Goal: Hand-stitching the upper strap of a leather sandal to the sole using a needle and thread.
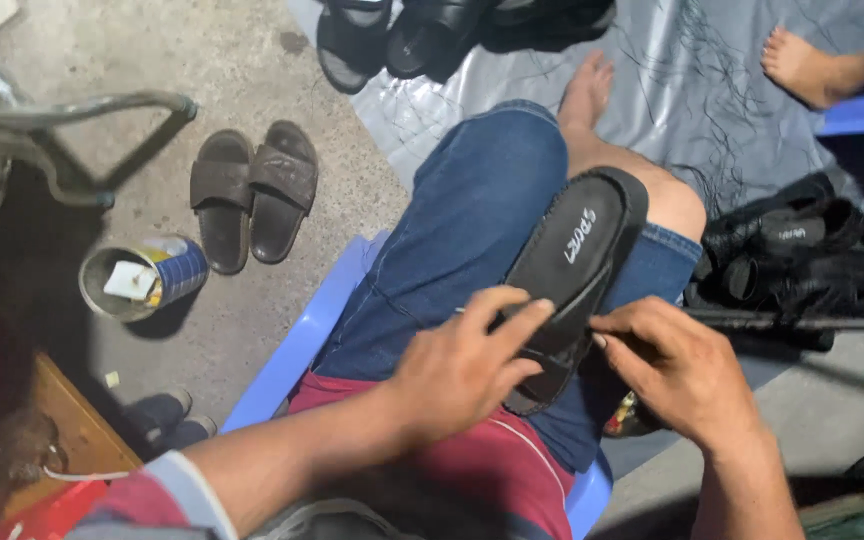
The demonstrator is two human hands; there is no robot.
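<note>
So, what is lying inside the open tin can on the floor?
Inside the tin can, a pale, flat, card-like piece leans against the wall. The can's bottom is in shadow and partly covered by that piece, so anything deeper cannot be seen.
</note>
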